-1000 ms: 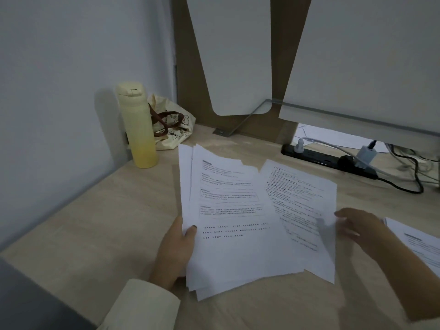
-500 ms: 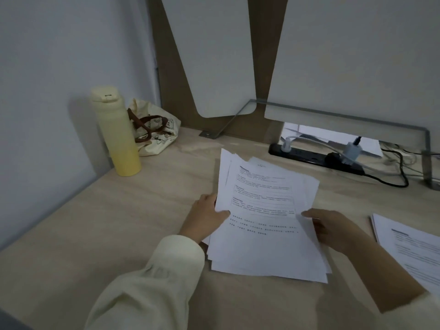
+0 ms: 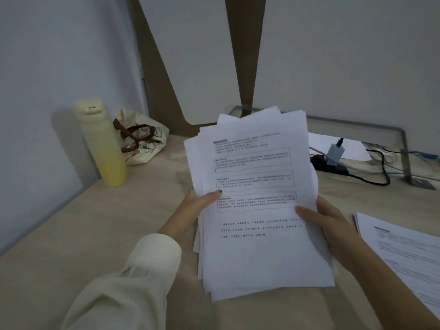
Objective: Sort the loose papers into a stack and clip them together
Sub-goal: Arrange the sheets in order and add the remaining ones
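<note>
Pinching the papers (image 3: pixel 257 210) by their side edges, thumbs on top, fingers hidden beneath, the left hand (image 3: pixel 190 208) and right hand (image 3: pixel 328 225) hold them at centre. Gathering looks mostly done, but edges are ragged. More sheets (image 3: pixel 404 251) lie on the desk (image 3: pixel 119 234) at four o'clock; squaring and clipping remain, no clip visible.

Left hand (image 3: pixel 193 207), right hand (image 3: pixel 327 223) — thumbs atop.

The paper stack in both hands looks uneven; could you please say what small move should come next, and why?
Probably tap the paper stack on the desk to square it: the left hand and right hand grip its sides, but its sheet edges are staggered.
</note>
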